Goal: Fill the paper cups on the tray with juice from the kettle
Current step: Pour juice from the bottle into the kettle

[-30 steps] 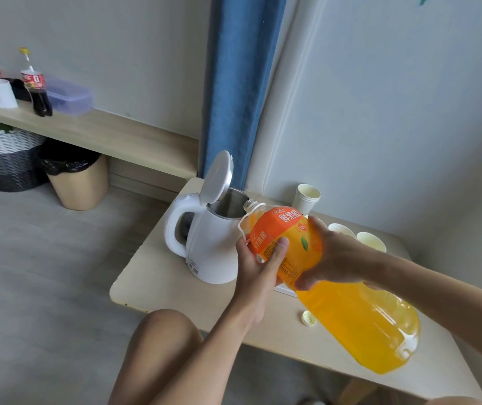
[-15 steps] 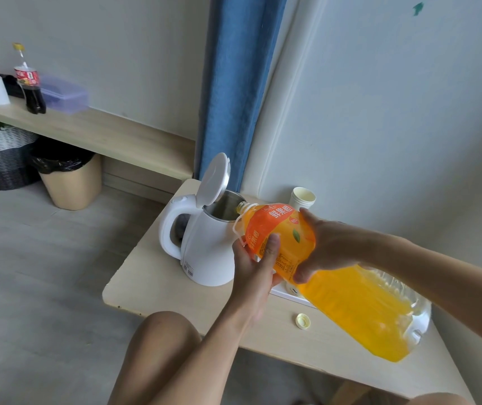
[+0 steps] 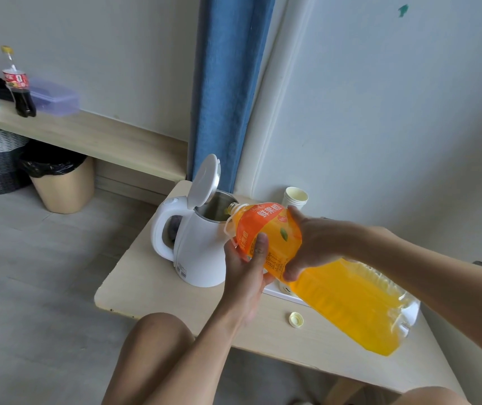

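Note:
A white electric kettle [image 3: 198, 252] stands on the small table with its lid [image 3: 204, 180] flipped up. A large bottle of orange juice [image 3: 342, 293] is tipped on its side, its open neck over the kettle's mouth. My left hand [image 3: 245, 270] holds the bottle from below at the orange label. My right hand [image 3: 312, 244] grips the label part from above. A stack of paper cups [image 3: 295, 197] stands behind the bottle. The white tray [image 3: 277, 291] shows only as an edge under the bottle; the cups on it are hidden.
The bottle's yellow cap [image 3: 296, 319] lies on the light wooden table [image 3: 152, 285] near its front edge. My knees are under the front edge. A blue curtain [image 3: 228, 83] hangs behind the kettle. Left are a bench with a cola bottle [image 3: 19, 83], a bin [image 3: 61, 182] and a basket.
The juice bottle's base has risen and its neck has moved over the kettle's open mouth, so the bottle is tipped more steeply. Both hands keep their hold.

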### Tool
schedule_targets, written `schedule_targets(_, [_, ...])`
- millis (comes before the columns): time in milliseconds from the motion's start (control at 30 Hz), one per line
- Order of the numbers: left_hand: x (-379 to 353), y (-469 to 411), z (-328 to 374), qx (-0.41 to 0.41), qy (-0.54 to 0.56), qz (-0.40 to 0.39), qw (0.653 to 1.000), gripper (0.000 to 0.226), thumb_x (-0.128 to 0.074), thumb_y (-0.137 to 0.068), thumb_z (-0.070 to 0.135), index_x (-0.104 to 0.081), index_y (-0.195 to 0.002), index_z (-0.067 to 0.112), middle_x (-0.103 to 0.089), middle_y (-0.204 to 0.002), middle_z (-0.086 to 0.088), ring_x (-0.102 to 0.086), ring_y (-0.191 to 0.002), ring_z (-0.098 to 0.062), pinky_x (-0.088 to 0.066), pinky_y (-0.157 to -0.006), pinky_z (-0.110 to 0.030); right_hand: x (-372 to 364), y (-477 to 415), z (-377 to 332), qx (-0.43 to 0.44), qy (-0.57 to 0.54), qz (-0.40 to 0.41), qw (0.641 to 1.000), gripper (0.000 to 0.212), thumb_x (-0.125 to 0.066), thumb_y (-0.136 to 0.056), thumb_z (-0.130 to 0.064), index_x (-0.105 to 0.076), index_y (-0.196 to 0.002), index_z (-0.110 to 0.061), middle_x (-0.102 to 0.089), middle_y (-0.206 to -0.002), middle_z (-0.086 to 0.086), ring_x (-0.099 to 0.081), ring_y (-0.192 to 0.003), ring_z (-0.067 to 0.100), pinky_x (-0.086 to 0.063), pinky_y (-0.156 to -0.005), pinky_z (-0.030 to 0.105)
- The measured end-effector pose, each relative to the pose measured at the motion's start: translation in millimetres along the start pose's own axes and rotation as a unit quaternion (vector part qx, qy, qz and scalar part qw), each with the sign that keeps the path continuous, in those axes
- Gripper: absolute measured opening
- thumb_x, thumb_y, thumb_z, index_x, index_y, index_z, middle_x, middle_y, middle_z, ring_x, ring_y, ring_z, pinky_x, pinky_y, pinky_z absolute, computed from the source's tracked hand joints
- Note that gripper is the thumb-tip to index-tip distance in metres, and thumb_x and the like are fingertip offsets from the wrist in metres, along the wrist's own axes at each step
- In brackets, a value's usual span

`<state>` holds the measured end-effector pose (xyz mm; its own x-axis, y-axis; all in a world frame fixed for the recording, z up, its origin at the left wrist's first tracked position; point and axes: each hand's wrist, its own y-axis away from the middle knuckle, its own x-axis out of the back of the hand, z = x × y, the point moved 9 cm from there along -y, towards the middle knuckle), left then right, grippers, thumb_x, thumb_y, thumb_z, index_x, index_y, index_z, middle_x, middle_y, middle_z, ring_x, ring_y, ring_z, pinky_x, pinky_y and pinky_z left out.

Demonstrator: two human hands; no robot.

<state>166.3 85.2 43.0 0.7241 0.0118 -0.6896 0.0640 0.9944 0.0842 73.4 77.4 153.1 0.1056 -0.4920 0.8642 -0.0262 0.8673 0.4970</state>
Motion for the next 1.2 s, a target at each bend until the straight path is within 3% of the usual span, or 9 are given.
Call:
schedule_targets(467, [-1.1, 3.4, 3.0, -0.001, 0.007, -0.005, 1.0, 0.116, -0.091, -0.052, 0.068, -0.042, -0.147, 0.024, -0.064, -0.138, -0.01, -0.07, -0.119, -0.032, -0.061, -0.087, -0.058, -1.6, -8.3, -0.4, 0.0, 0.031, 0.004, 1.0, 0.139, -0.083, -0.062, -0.055, 0.021, -0.15, -0.029, -0.052, -0.134, 0.004, -0.053, -0.118, 0.029, -0.049, -0.099, 0.045])
schedule_targets(767, [-0.9, 4.1, 3.7, 0.001, -0.003, -0.003, 1.0, 0.117, -0.091, -0.049, 0.07, -0.043, -0.146, 0.026, -0.065, -0.137, -0.009, -0.07, -0.118, -0.031, -0.059, -0.09, -0.061, -5.5, -14.2, 0.3, 0.009, 0.033, 0.003, 0.999, 0.143, -0.083, -0.056, -0.058, 0.022, -0.149, -0.029, -0.052, -0.134, 0.004, -0.054, -0.117, 0.03, -0.049, -0.098, 0.046])
schedule_targets(1000, [-1.4, 4.9, 4.9, 0.001, 0.003, -0.004, 1.0, 0.116, -0.091, -0.051, 0.069, -0.042, -0.147, 0.026, -0.065, -0.137, -0.009, -0.07, -0.118, -0.031, -0.063, -0.083, -0.053, -3.0, -10.8, -1.1, 0.005, 0.035, 0.002, 0.999, 0.139, -0.083, -0.062, -0.055, 0.021, -0.15, -0.029, -0.05, -0.136, 0.004, -0.053, -0.119, 0.03, -0.049, -0.099, 0.045])
schedule_targets(1200, [-0.6, 4.2, 3.8, 0.002, 0.0, -0.001, 1.0, 0.113, -0.089, -0.055, 0.068, -0.042, -0.148, 0.025, -0.064, -0.138, -0.01, -0.069, -0.119, -0.032, -0.061, -0.087, -0.057, -1.9, -4.8, -1.2, 0.0, 0.04, -0.003, 0.999, 0.138, -0.081, -0.066, -0.054, 0.024, -0.15, -0.026, -0.048, -0.139, 0.006, -0.051, -0.122, 0.031, -0.047, -0.101, 0.045])
